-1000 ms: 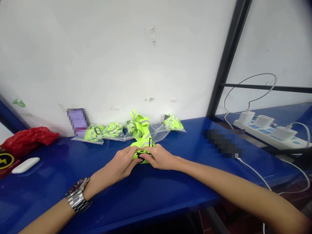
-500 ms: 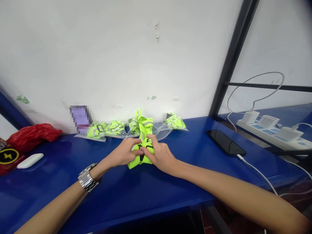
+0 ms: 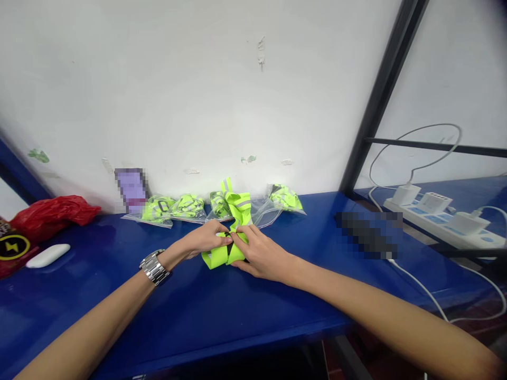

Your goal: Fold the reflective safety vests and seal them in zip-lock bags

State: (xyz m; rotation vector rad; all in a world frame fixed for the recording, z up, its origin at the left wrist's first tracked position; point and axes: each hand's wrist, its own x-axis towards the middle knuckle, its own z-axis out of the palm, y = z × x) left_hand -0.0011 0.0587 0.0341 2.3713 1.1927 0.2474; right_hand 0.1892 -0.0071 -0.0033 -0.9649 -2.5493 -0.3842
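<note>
Hi-vis strap partly hidden under left hand, right hand; dark object pixelated

The bunched vest is neon yellow-green with silver-grey stripes and black edging. The table is deep blue, the far wall white, the left bag red, and the watch silver.

blue tabletop — bagged hi-vis vests, red plastic bag, blurred phone

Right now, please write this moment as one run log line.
left hand: on neon-yellow reflective vest | right hand: on same vest | surface: blue table
</note>
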